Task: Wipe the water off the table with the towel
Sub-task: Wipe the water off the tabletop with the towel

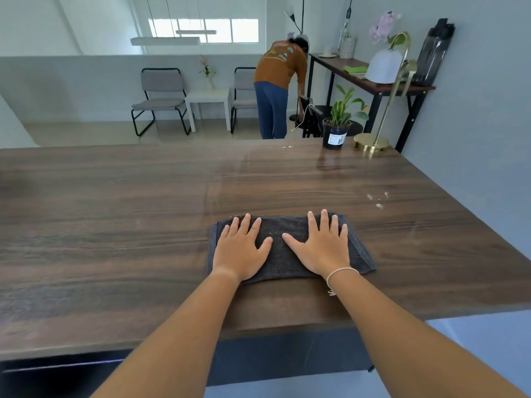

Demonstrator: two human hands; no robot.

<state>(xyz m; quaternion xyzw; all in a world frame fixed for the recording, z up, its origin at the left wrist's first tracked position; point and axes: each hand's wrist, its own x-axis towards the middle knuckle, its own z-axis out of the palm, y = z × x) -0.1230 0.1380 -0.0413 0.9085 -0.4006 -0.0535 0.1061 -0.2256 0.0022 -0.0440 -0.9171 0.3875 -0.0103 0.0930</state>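
A dark grey folded towel (283, 255) lies flat on the brown wooden table (115, 211), right of centre. My left hand (242, 248) rests palm down on its left half, fingers spread. My right hand (319, 245), with a thin bracelet at the wrist, presses flat on its right half in the same way. Neither hand grips the cloth. Small water droplets (377, 199) glint on the table beyond the towel to the right. More droplets (287, 146) sit near the far edge. A faint wet sheen runs across the wood ahead of the towel.
A potted plant (336, 133) and a brass lamp base (370, 142) stand at the table's far right corner. A person in a brown shirt (277, 81) bends over beyond the table. Chairs, a white side table and a dark console table line the walls.
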